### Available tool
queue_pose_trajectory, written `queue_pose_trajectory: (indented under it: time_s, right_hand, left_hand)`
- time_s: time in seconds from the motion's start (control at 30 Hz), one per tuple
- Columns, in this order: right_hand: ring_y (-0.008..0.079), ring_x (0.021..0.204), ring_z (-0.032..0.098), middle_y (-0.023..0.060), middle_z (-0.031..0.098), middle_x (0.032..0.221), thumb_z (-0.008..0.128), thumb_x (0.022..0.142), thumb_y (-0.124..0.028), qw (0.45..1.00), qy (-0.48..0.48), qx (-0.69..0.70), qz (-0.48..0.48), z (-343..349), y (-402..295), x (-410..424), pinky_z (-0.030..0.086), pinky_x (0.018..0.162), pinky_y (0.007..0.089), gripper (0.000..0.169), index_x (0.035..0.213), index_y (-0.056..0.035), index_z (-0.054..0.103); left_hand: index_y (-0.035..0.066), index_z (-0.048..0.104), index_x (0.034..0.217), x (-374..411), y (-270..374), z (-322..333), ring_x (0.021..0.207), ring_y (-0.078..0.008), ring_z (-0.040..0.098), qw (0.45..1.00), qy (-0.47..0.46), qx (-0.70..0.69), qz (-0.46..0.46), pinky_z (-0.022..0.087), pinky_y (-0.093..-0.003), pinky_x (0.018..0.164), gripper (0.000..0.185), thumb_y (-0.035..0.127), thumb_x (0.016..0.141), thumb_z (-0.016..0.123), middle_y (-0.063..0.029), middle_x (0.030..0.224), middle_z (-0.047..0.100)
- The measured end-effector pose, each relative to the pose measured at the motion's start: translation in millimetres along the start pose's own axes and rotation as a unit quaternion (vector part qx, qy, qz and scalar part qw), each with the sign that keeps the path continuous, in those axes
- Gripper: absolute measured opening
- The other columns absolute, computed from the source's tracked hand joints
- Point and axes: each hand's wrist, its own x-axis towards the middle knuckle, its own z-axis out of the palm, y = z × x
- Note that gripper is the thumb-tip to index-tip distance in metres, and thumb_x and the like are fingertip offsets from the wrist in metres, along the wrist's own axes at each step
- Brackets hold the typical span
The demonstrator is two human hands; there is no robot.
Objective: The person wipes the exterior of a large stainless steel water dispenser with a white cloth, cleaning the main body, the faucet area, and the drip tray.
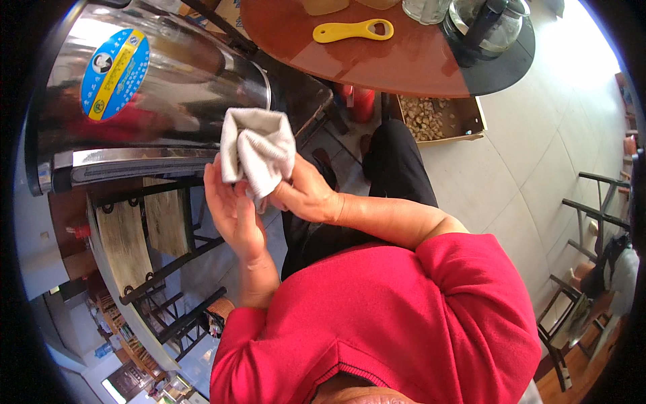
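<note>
In the head view, a folded off-white ribbed cloth [265, 151] is bunched up in front of my body. My right hand [308, 194] grips its lower right side, with the thumb pressed on the fabric. Against the lower left of the cloth rests my left hand [234, 217], palm turned inward and thumb raised. The cloth covers some of the left fingers, so I cannot tell whether they grip it. Both hands are above my lap, close to a shiny stainless steel container [166, 76] with a blue and yellow label bearing writing.
A reddish round table [353, 63] carries a yellow bottle opener [353, 31], a glass jar [427, 10] and a glass pot [504, 28]. Below its edge is a cardboard box [464, 121] of small pale pieces. Wooden seating [123, 242] stands left; chairs [565, 308] stand right.
</note>
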Motion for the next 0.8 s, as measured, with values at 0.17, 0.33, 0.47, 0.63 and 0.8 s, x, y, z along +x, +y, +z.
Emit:
queue_pose_trajectory:
  time_s: [0.17, 0.33, 0.47, 0.63, 0.8]
  right_hand:
    - [0.0135, 0.107, 0.049, 0.0043, 0.053, 0.115, 0.048, 0.09, -0.013, 0.964, 0.074, 0.209, 0.147, 2.1, 5.7, -10.0, 0.039, 0.092, 0.0285, 0.038, 0.127, -0.0013, 0.045]
    - [0.0133, 0.109, 0.046, 0.0051, 0.05, 0.119, 0.046, 0.09, -0.015, 0.958, 0.059, 0.239, 0.145, -8.7, 8.3, -6.3, 0.038, 0.094, 0.0283, 0.043, 0.129, 0.0005, 0.039]
    - [0.0146, 0.108, 0.047, 0.0065, 0.049, 0.12, 0.045, 0.091, -0.018, 0.943, 0.107, 0.28, 0.146, -8.6, 17.5, -2.6, 0.038, 0.094, 0.029, 0.044, 0.13, 0.0004, 0.038]
    - [0.016, 0.108, 0.047, 0.0073, 0.049, 0.121, 0.046, 0.09, -0.022, 0.934, 0.099, 0.291, 0.182, -10.8, 19.2, -2.4, 0.037, 0.095, 0.0306, 0.048, 0.131, 0.0002, 0.036]
    - [0.0168, 0.11, 0.046, 0.0087, 0.048, 0.121, 0.05, 0.086, -0.022, 0.921, 0.078, 0.318, 0.214, -14.3, 20.3, -3.6, 0.037, 0.095, 0.0309, 0.052, 0.13, 0.0007, 0.035]
  left_hand:
    - [-0.003, 0.045, 0.125, 15.7, 2.2, -16.1, 0.119, -0.0291, 0.044, 0.938, -0.056, 0.31, 0.144, 0.033, -0.0385, 0.099, 0.055, 0.023, 0.082, 0.066, -0.0198, 0.13, 0.045]
    - [-0.002, 0.045, 0.125, 12.8, 1.2, -18.4, 0.117, -0.0325, 0.045, 0.948, -0.121, 0.291, 0.051, 0.035, -0.0395, 0.099, 0.068, 0.033, 0.075, 0.073, -0.0205, 0.127, 0.044]
    - [0.0, 0.045, 0.125, 10.5, 8.6, -12.8, 0.117, -0.0342, 0.044, 0.908, -0.171, 0.372, 0.084, 0.037, -0.0401, 0.098, 0.069, 0.03, 0.072, 0.075, -0.0206, 0.131, 0.04]
    - [0.0, 0.044, 0.125, 9.0, 3.0, -10.5, 0.117, -0.0373, 0.044, 0.892, -0.178, 0.405, 0.098, 0.038, -0.0417, 0.096, 0.069, 0.026, 0.07, 0.077, -0.0213, 0.13, 0.04]
    - [-0.001, 0.046, 0.123, 10.9, -4.4, -14.1, 0.115, -0.036, 0.047, 0.894, -0.16, 0.409, 0.089, 0.039, -0.0403, 0.095, 0.06, 0.028, 0.077, 0.071, -0.0209, 0.126, 0.045]
